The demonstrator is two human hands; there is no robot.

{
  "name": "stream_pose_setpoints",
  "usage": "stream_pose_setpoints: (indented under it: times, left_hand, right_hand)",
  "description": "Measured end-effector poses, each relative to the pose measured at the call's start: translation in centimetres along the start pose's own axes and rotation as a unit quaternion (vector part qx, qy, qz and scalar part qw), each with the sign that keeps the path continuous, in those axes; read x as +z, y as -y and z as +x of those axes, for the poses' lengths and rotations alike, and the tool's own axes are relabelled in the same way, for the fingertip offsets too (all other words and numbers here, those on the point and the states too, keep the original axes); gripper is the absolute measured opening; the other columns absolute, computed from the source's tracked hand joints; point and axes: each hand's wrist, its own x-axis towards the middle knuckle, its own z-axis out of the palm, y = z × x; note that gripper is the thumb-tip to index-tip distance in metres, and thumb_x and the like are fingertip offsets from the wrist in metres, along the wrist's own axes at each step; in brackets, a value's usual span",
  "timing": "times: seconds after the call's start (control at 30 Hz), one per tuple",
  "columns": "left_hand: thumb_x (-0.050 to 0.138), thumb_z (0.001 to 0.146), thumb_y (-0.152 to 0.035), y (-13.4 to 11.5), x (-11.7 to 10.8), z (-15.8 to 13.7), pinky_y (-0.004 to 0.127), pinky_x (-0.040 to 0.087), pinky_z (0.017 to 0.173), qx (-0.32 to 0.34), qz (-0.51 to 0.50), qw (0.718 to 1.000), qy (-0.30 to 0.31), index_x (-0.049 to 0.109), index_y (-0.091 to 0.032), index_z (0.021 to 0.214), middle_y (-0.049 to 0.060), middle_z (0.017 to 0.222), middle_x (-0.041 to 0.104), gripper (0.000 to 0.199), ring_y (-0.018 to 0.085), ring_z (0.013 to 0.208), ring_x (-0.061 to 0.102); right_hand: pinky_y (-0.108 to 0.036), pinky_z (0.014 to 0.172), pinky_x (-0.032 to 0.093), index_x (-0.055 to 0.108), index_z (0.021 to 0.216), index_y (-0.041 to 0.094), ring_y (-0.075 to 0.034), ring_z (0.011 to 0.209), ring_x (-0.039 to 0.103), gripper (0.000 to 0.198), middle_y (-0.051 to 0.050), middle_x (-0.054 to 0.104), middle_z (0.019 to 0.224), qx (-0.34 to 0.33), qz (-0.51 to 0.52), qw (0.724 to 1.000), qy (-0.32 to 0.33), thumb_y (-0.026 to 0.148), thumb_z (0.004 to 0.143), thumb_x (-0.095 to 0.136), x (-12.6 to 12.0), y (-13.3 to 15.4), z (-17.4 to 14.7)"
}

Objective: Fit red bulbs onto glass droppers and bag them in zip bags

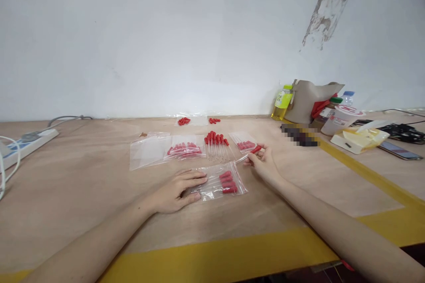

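My left hand (181, 190) lies with fingers stretched out on the left end of a clear zip bag (212, 190). Several glass droppers with red rubber bulbs (227, 182) are inside that bag, bulbs toward its right end. Between the fingertips of my right hand (264, 163) is one dropper (254, 150), held by its red bulb. Its glass tip points left, at the bag's zip end; whether it is inside the opening I cannot tell. Just beyond the bag, a row of loose droppers (216, 141) lies side by side with red bulbs pointing away from me.
Filled bags (186, 150) and an overlapping flat bag (146, 152) lie left of the loose droppers; another filled bag (244, 141) is right. Red bulbs (183, 121) rest by the wall. A power strip (29, 146) is left; a yellow-capped bottle (282, 102), tub (341, 120) and phone (400, 150) are right.
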Motion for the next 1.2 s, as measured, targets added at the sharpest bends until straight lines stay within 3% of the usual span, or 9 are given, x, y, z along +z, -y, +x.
stream_pose_setpoints:
  times: [0.17,0.43,0.67,0.93,1.07,1.2]
  left_hand:
    - [0.042,0.087,-0.041,-0.1,-0.1,0.1,0.041,0.026,0.103,-0.005,0.009,1.0,0.0,0.036,-0.028,0.13,0.002,0.134,0.039,0.046,0.021,0.124,0.033]
    - [0.042,0.087,-0.04,-0.3,0.0,0.0,0.041,0.026,0.104,-0.008,0.0,1.0,-0.005,0.032,-0.028,0.132,0.002,0.135,0.038,0.048,0.022,0.124,0.032]
    - [0.044,0.086,-0.04,-0.4,-0.1,-0.2,0.042,0.025,0.104,-0.017,-0.01,1.0,-0.012,0.027,-0.03,0.134,0.002,0.144,0.018,0.052,0.025,0.129,0.023]
    - [0.043,0.086,-0.041,-0.5,-0.1,-0.2,0.043,0.026,0.103,-0.034,-0.012,0.999,-0.004,0.026,-0.031,0.134,0.003,0.143,0.021,0.052,0.025,0.128,0.025]
    - [0.043,0.086,-0.041,-0.5,0.0,-0.2,0.042,0.026,0.103,-0.029,-0.016,0.999,-0.01,0.028,-0.03,0.134,0.003,0.142,0.023,0.052,0.025,0.127,0.026]
    - [0.043,0.086,-0.041,-0.4,0.0,-0.1,0.042,0.026,0.103,-0.031,-0.012,0.999,-0.012,0.028,-0.029,0.134,0.004,0.142,0.024,0.051,0.024,0.127,0.026]
  right_hand:
    - [-0.029,0.056,0.052,0.027,0.096,0.024,-0.01,0.052,0.054,0.05,0.007,0.047,0.069,0.012,-0.003,0.998,0.055,0.032,0.061,0.062,0.6,0.0,-1.3]
    - [-0.029,0.056,0.052,0.028,0.092,0.024,-0.011,0.052,0.056,0.056,0.008,0.051,0.066,0.044,-0.005,0.998,0.049,0.038,0.056,0.069,0.3,0.1,-1.3]
    - [-0.028,0.06,0.05,0.042,0.086,0.02,-0.01,0.055,0.056,0.046,0.002,0.058,0.071,0.066,-0.023,0.986,0.152,0.045,0.058,0.068,0.1,0.2,-1.2]
    - [-0.022,0.055,0.042,0.045,0.076,0.019,-0.007,0.054,0.05,0.034,0.005,0.055,0.066,0.047,-0.064,0.96,0.27,0.038,0.062,0.069,-0.8,1.2,-1.0]
    - [-0.019,0.048,0.036,0.052,0.077,0.017,-0.006,0.049,0.045,0.033,0.005,0.053,0.061,0.021,-0.113,0.945,0.306,0.039,0.06,0.07,-0.6,1.0,-0.8]
    - [-0.018,0.043,0.034,0.055,0.081,0.017,-0.005,0.046,0.044,0.034,0.003,0.057,0.065,0.04,-0.118,0.94,0.319,0.039,0.06,0.069,-0.2,0.6,-0.7]
